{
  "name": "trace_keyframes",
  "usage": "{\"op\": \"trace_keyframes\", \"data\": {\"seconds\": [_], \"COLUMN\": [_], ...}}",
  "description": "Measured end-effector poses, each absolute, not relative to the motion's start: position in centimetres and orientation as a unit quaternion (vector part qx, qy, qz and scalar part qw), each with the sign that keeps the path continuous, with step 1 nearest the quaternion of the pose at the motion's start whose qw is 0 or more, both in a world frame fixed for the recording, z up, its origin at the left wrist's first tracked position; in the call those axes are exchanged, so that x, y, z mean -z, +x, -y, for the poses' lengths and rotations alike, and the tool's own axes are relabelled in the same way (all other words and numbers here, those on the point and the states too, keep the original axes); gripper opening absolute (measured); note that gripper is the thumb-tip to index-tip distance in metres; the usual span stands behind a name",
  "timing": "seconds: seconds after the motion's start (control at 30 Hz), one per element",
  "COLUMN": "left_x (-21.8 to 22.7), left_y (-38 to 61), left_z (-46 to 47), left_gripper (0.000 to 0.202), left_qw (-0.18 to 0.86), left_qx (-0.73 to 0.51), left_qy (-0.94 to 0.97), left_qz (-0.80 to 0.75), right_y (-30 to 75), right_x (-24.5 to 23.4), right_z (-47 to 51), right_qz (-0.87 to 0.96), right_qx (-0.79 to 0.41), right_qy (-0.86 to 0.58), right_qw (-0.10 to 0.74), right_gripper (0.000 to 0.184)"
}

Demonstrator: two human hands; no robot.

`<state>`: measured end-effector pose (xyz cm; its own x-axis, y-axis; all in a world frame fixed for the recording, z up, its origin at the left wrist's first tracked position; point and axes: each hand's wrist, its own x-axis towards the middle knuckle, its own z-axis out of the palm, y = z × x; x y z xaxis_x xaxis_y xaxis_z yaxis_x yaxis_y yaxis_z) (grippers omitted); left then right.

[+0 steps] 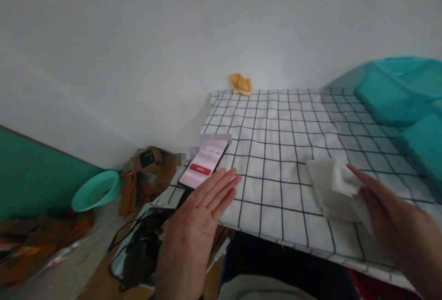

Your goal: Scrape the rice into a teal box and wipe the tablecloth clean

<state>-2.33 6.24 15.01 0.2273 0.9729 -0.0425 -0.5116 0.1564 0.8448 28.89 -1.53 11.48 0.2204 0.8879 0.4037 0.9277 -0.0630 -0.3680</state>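
My left hand (200, 217) hovers at the near left edge of a table covered in a white checked cloth (276, 152), fingers stretched flat and together, holding nothing. Just beyond its fingertips lies a phone (204, 162) with a lit pink screen. My right hand (390, 217) is at the right, its fingers pinched on a crumpled white tissue (333, 189) that rests against the cloth.
A small orange cloth (241, 83) lies at the table's far edge by the white wall. Teal cushions (400, 93) sit at the right. On the floor at left are a teal bowl (95, 190), cardboard scraps (145, 171) and a black bag with cables (141, 245).
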Motion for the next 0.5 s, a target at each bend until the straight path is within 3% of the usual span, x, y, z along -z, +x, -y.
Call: {"op": "trace_keyframes", "data": {"seconds": [0.3,0.5], "left_x": [-14.4,-14.2], "left_y": [-2.4,-4.0], "left_z": [-5.9,-5.0], "left_gripper": [0.047,0.034], "left_qw": [0.615,0.420], "left_qx": [-0.539,-0.531], "left_qy": [0.400,0.496], "left_qz": [-0.413,-0.544], "right_y": [26.1,24.4], "right_x": [-10.0,-9.8], "right_z": [1.4,1.0], "right_qz": [0.717,0.704], "right_qx": [0.069,0.007], "right_qy": [-0.657,-0.673], "right_qw": [0.223,0.226], "right_gripper": [0.046,0.055]}}
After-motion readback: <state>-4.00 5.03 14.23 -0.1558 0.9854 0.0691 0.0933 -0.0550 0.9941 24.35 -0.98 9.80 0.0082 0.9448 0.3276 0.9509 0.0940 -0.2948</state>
